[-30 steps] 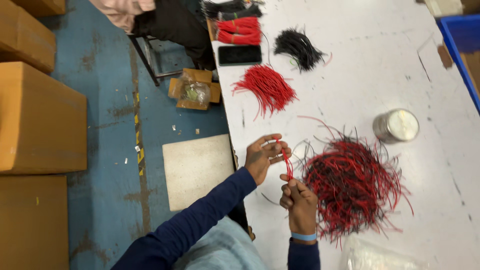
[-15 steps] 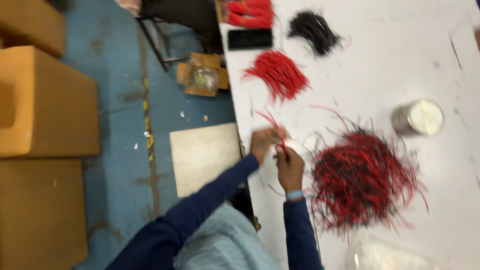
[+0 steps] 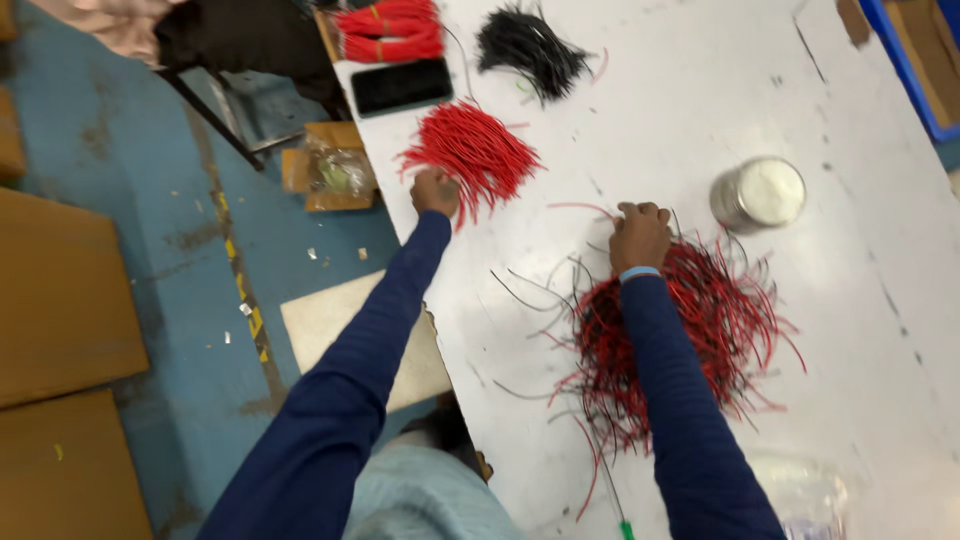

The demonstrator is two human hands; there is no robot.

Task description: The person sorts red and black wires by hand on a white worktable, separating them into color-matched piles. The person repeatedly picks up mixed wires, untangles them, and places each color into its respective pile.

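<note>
My left hand [image 3: 435, 191] reaches out to the near edge of a sorted bunch of red wires [image 3: 472, 152] on the white table [image 3: 650, 110], fingers closed at the wire ends. My right hand [image 3: 638, 232] rests with curled fingers on the far edge of a big tangled heap of red and black wires [image 3: 715, 320]. Both arms wear dark blue sleeves, and a light blue band sits on the right wrist. Whether the right hand grips any wire is hidden by its knuckles.
A bunch of black wires [image 3: 528, 45], a tied red wire bundle [image 3: 392, 28] and a black phone [image 3: 402, 86] lie farther up the table. A round metal tin [image 3: 758, 193] stands right of the heap. A blue bin [image 3: 915, 60] sits top right. Brown boxes [image 3: 60, 300] stand on the blue floor.
My left hand has moved away from the heap, carrying red wire up to the sorted red bunch. My right hand has shifted to the heap's far edge. The camera has moved closer.
</note>
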